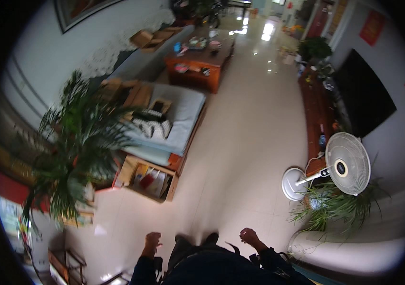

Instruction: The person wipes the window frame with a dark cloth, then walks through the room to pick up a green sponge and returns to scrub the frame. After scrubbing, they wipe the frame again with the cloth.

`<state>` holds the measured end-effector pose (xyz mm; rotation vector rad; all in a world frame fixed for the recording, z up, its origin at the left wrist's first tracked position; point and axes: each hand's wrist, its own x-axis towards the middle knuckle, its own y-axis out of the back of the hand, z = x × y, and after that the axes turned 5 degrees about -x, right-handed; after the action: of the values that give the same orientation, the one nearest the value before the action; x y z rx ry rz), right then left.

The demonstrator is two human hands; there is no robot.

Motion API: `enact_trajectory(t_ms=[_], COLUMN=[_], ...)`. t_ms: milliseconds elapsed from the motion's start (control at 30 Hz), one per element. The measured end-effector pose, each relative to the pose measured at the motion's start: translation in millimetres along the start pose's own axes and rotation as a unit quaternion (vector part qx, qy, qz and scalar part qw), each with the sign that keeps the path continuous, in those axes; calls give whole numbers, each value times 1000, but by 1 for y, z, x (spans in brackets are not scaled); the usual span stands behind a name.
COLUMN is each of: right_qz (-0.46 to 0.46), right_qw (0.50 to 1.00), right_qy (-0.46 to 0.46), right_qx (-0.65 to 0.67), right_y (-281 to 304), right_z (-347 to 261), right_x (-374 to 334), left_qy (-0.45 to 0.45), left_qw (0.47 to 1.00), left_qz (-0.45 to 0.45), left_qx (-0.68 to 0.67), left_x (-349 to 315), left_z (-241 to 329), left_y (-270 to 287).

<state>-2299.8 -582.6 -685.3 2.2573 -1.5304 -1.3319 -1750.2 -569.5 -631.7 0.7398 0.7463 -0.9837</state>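
My left hand (152, 241) is held out low in front of my body, its fingers loosely curled with nothing seen in them. My right hand (250, 236) is raised on the other side, likewise curled and holding nothing that shows. Neither hand touches anything. Between them my dark shoes (210, 238) stand on the pale tiled floor (221, 185). The thing nearest my left hand is an open wooden box (171, 186) with papers and a red item inside. A white standing fan (348, 164) is the nearest thing to my right hand.
Cardboard boxes (138, 95) and a patterned cloth bag (152, 126) lie on a light-blue seat (183, 102). A leafy potted palm (76, 142) leans at left. Farther off stands a wooden table (212, 71). A long low cabinet (314, 114) runs along the right wall beneath a black television (364, 92).
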Motion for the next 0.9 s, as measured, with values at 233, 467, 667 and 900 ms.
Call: enact_trajectory(t_ms=[233, 467, 667, 900], right_qz=[43, 109, 148, 115], right_qw=[974, 958, 928, 895], right_qy=[-147, -208, -238, -310], right_qx=[167, 167, 246, 299], right_y=[49, 98, 159, 200], right_z=[-23, -23, -27, -6], right_x=[23, 69, 90, 160], left_qy=[-9, -39, -112, -140], left_qw=[997, 987, 962, 935], left_qz=[-40, -124, -180, -278], left_qx=[59, 96, 171, 171], left_x=[-13, 71, 129, 171], left_z=[91, 201, 335, 466], left_y=[-63, -141, -261, -442])
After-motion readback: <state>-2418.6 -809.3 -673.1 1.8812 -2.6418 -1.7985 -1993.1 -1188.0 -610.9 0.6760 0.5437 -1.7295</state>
